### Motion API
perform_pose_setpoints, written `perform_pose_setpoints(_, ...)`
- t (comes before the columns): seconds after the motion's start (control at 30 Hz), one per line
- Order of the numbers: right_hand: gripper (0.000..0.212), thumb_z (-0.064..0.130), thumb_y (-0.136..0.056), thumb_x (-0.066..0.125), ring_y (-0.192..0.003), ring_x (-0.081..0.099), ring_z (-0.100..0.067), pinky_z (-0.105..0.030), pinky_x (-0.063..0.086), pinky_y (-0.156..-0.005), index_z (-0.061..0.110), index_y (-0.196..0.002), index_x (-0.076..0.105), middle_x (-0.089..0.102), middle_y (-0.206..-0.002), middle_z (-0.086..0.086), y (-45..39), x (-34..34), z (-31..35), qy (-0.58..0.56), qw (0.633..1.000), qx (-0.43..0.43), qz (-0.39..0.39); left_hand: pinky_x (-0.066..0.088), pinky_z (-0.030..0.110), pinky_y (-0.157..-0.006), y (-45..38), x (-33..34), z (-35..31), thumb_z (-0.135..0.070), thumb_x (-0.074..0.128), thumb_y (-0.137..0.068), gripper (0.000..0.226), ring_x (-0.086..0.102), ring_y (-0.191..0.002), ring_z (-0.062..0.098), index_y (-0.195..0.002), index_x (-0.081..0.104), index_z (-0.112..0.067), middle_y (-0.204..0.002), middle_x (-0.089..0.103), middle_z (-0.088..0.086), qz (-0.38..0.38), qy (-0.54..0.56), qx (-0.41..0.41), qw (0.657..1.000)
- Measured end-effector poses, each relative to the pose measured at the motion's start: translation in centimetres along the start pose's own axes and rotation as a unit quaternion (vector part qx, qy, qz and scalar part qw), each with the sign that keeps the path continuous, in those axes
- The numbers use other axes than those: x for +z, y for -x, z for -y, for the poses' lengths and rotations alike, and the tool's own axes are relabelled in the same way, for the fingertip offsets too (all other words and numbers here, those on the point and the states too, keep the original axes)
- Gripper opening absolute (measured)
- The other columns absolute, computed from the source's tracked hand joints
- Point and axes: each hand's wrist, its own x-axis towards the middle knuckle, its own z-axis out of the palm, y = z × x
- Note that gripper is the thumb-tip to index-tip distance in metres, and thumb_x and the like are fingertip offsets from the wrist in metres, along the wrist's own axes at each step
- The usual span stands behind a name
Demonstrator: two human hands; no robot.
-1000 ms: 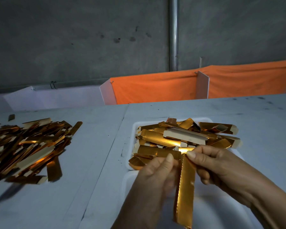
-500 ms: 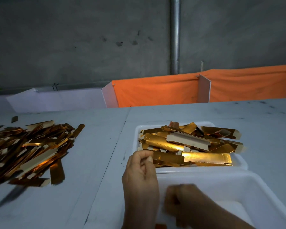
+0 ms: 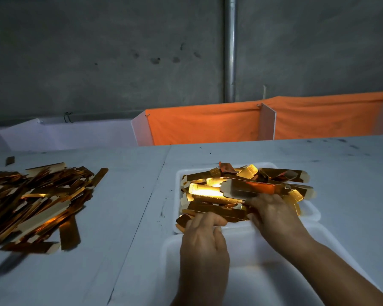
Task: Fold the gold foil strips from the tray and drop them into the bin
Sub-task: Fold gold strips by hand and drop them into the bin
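Both hands (image 3: pixel 237 221) have reached forward onto the tray's (image 3: pixel 310 214) gold strips (image 3: pixel 217 209).

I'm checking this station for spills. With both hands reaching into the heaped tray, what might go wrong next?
1. The gold strips are heaped above the tray rim, some overhanging on the right; pulling one may drag others onto the table.
2. The right hand and left hand reach in close together, so each may snag several strips.
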Motion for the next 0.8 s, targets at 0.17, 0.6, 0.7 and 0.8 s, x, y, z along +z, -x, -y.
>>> perform_pose_setpoints(0.17,0.029,0.013,-0.096,0.054,-0.103,0.054,-0.013,-0.017,0.043,-0.082,0.029,-0.117,0.064,0.058,-0.115,0.004,0.0,-0.9,-1.1,-0.026,0.999,-0.01,-0.019,0.033,-0.005,-0.069,0.0,0.0,0.0,-0.022,0.041,-0.099,0.019,0.046,-0.097,0.0,-0.104,0.053,-0.035,-0.106,0.047,-0.022,0.037,-0.012,-0.023,0.999)
perform_pose_setpoints(0.6,0.017,0.024,-0.075,0.065,-0.08,0.07,-0.021,-0.025,0.057,-0.068,0.026,-0.09,0.074,0.072,-0.087,-0.009,2.8,-7.6,1.9,-0.636,0.766,0.069,0.057,0.052,0.03,-0.092,-0.4,-0.1,0.2,-0.04,0.063,-0.083,0.035,0.061,-0.109,0.004,-0.118,0.06,-0.037,-0.112,0.068,-0.016,0.181,0.367,-0.078,0.909)
perform_pose_setpoints(0.7,0.014,0.023,-0.076,0.066,-0.08,0.07,-0.019,-0.022,0.057,-0.066,0.026,-0.087,0.074,0.072,-0.086,-0.009,3.9,-6.6,2.1,-0.608,0.785,0.099,0.065,0.052,0.035,-0.092,-0.3,-0.1,0.2,-0.029,0.06,-0.085,0.036,0.061,-0.112,0.011,-0.118,0.06,-0.043,-0.115,0.068,-0.01,0.22,0.372,-0.053,0.9)
perform_pose_setpoints(0.8,0.013,0.013,-0.084,0.067,-0.064,0.06,-0.01,-0.017,0.047,-0.055,0.024,-0.083,0.073,0.067,-0.072,-0.002,4.3,-6.0,2.0,-0.573,0.807,0.127,0.063,0.051,0.035,-0.094,0.0,0.3,-0.3,-0.035,0.055,-0.082,0.04,0.062,-0.109,0.008,-0.121,0.056,-0.043,-0.114,0.068,-0.012,0.221,0.342,-0.062,0.911)
